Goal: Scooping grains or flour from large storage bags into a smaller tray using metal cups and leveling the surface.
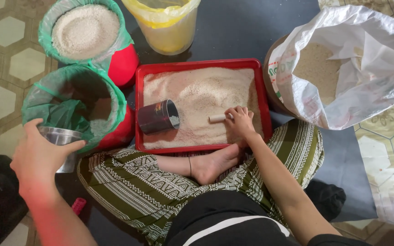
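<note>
I sit cross-legged before a red tray (199,64) filled with rice. My right hand (239,120) rests in the rice at the tray's right side, closed on a small pale cylindrical handle (216,118). A dark tin can (157,116) lies on its side in the tray, left of that hand, with a little rice in its mouth. My left hand (37,155) grips a shiny metal cup (62,139) at the rim of a red bucket lined with a green bag (71,102), which holds some rice.
A second green-lined red bucket (87,32) full of rice stands at the back left. A yellow-lined plastic bucket (166,23) is behind the tray. A large white sack (343,64) of rice sits open at the right. A dark mat covers the tiled floor.
</note>
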